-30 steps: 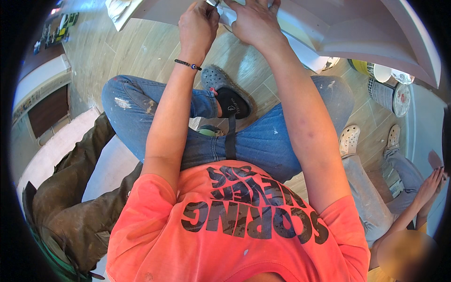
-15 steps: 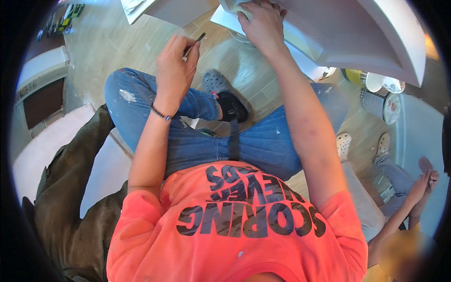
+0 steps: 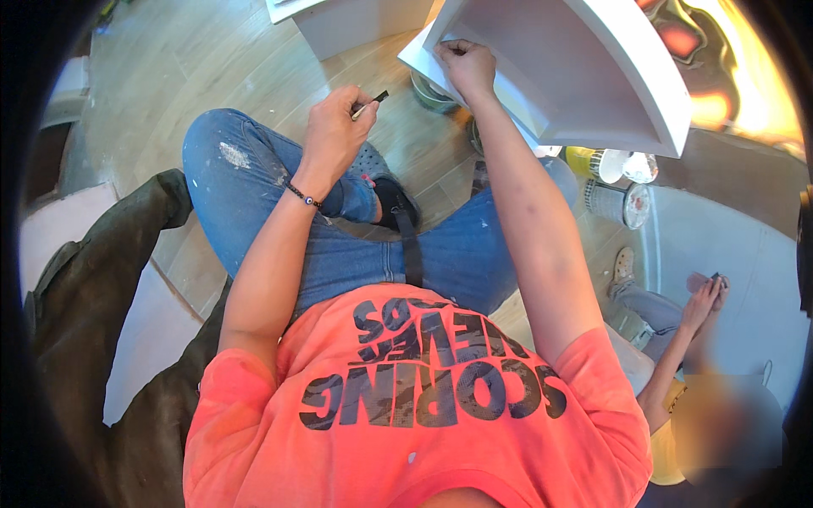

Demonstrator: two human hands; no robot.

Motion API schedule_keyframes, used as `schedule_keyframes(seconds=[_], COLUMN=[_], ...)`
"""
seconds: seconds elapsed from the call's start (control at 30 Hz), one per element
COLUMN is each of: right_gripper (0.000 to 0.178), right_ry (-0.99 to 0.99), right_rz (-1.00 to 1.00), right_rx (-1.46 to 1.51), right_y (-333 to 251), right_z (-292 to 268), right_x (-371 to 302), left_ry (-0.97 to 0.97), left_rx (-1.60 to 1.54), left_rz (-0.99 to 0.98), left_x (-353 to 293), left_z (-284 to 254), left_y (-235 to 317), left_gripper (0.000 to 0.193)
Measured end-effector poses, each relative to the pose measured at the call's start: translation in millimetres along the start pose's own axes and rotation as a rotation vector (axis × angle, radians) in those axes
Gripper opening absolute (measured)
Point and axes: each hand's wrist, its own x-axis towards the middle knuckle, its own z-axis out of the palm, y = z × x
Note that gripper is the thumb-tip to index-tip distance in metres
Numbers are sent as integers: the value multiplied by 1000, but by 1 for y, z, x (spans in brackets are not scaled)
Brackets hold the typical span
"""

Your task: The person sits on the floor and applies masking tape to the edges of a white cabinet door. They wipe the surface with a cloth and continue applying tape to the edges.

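My left hand [image 3: 335, 129] is closed round a small slim tool [image 3: 370, 105] with a pale shaft and a dark flat tip, held above the floor beyond my bent knee. Its exact kind is too small to tell. My right hand [image 3: 471, 74] reaches inside a white box-like cabinet piece [image 3: 584, 80], at its near left corner. The fingers there are curled and pressed together; whatever lies in them, if anything, is hidden.
Under the cabinet's left edge stands a round tub [image 3: 432, 95]. Paint-type buckets [image 3: 616, 205] and a yellow can [image 3: 583, 161] lie to the right. Another person's hands [image 3: 705, 300] hold a small pad at far right. Dark cloth [image 3: 110, 254] drapes at left.
My right hand's fingers have gone from spread on the white surface to curled in. The head view has shifted, bringing more of the cabinet's inside into sight. My left hand keeps its tool.
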Motion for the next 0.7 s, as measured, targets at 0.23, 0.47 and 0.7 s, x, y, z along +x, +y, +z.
schedule_keyframes(seconds=[0.23, 0.47, 0.7], right_gripper=[22, 28, 22], right_ry=[-53, -79, -80], right_rz=[46, 62, 55], right_rx=[-71, -199, -251], right_y=[11, 8, 4], right_z=[0, -1, -2], right_x=[13, 22, 26], left_ry=[-25, -74, -108], left_rx=[-111, -170, -215], left_rz=[13, -52, -84], left_x=[8, 10, 13], left_z=[7, 11, 10], left_y=[-15, -28, -26], left_gripper=[24, 22, 22])
